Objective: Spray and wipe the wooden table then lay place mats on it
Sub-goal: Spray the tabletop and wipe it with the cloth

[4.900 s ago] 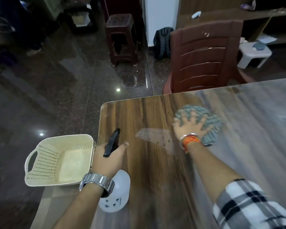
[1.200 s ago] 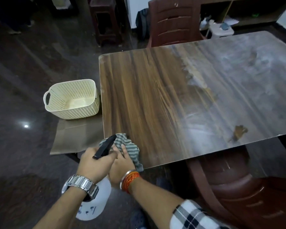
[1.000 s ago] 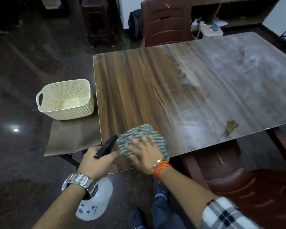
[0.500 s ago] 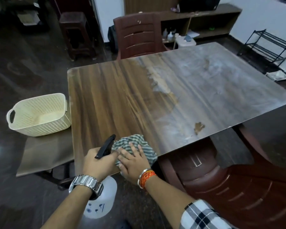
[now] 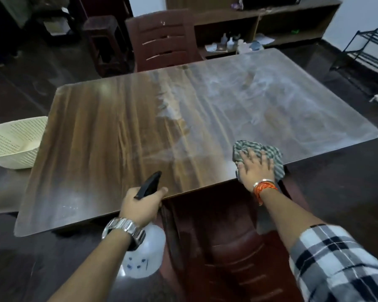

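Observation:
The wooden table point(image 5: 109, 131) fills the middle of the view; its left part is dark and glossy, its right part hazy and grey. My right hand point(image 5: 254, 168) lies flat, fingers spread, pressing a grey striped cloth point(image 5: 258, 150) onto the table's near edge at the right. My left hand point(image 5: 140, 203) grips a white spray bottle point(image 5: 144, 253) by its black trigger head point(image 5: 148, 185), held just below the near edge. No place mats are in sight.
A cream perforated basket point(image 5: 11, 147) sits on a low surface left of the table. One dark red chair point(image 5: 164, 40) stands at the far side, another point(image 5: 236, 247) is tucked under the near edge below me. A shelf unit point(image 5: 271, 20) and black rack point(image 5: 371, 53) stand behind.
My right hand has slid the cloth along the near edge from the left corner towards the right. The view has shifted right, and the basket now sits at the left border. My left hand still holds the bottle.

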A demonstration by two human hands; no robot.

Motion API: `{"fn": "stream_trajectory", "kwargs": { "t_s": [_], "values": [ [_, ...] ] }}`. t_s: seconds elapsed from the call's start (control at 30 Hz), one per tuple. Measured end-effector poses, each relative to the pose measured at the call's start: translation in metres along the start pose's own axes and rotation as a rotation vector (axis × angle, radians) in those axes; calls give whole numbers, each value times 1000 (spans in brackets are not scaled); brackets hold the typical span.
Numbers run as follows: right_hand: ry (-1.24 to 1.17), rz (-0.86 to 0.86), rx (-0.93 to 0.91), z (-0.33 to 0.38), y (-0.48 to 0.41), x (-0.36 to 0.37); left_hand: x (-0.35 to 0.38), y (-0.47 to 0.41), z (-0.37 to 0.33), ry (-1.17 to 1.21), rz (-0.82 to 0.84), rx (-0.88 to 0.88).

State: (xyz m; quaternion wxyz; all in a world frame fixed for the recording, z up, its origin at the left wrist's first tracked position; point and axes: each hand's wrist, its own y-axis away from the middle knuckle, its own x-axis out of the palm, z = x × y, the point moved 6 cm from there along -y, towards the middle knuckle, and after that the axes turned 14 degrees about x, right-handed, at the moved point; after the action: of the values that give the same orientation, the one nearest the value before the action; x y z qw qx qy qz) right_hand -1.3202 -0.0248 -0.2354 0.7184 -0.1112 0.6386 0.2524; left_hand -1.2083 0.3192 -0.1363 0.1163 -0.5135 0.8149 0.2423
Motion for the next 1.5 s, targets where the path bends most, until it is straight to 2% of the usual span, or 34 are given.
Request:
{"fn": "stream_trajectory", "kwargs": {
  "t_s": [0.1,0.17,0.33,0.53,0.67,0.77,0.87,1.07,1.17,1.23,1.27,1.4,1.47,1.5],
  "values": [
    [-39,12,78,1,1,-1,43,-1,-28,-3,-26,-5],
    [-67,11,38,25,16,7,57,-7,-43,-2,-58,5],
    [-20,76,-350,90,80,26,62,-26,-53,-26,-89,-8],
    [142,244,-912,169,132,39,43,-26,-44,-43,-263,-76],
    [130,269,-1035,208,119,41,41,-29,-44,-14,-256,-77],
    [231,219,-998,215,82,43,50,-30,-47,-12,-302,-87],
    [113,143,-765,187,-4,22,67,-29,-54,-45,-370,-102],
    [1,102,-68,-30,-188,-33,129,-21,-85,20,-442,-178],
    [-20,91,47,-60,-207,-44,167,-22,-112,97,-468,-169],
    [5,93,-62,-33,-188,-39,187,-23,-125,133,-496,-161],
    [34,114,-201,-13,-169,-33,197,-22,-131,152,-506,-171],
    [177,241,-970,46,-31,-5,216,-11,-141,148,-552,-198],
    [178,293,-1152,46,-2,-8,220,-6,-147,115,-549,-208],
    [151,300,-1165,41,-6,-10,223,-5,-148,114,-534,-208]
  ]
}}
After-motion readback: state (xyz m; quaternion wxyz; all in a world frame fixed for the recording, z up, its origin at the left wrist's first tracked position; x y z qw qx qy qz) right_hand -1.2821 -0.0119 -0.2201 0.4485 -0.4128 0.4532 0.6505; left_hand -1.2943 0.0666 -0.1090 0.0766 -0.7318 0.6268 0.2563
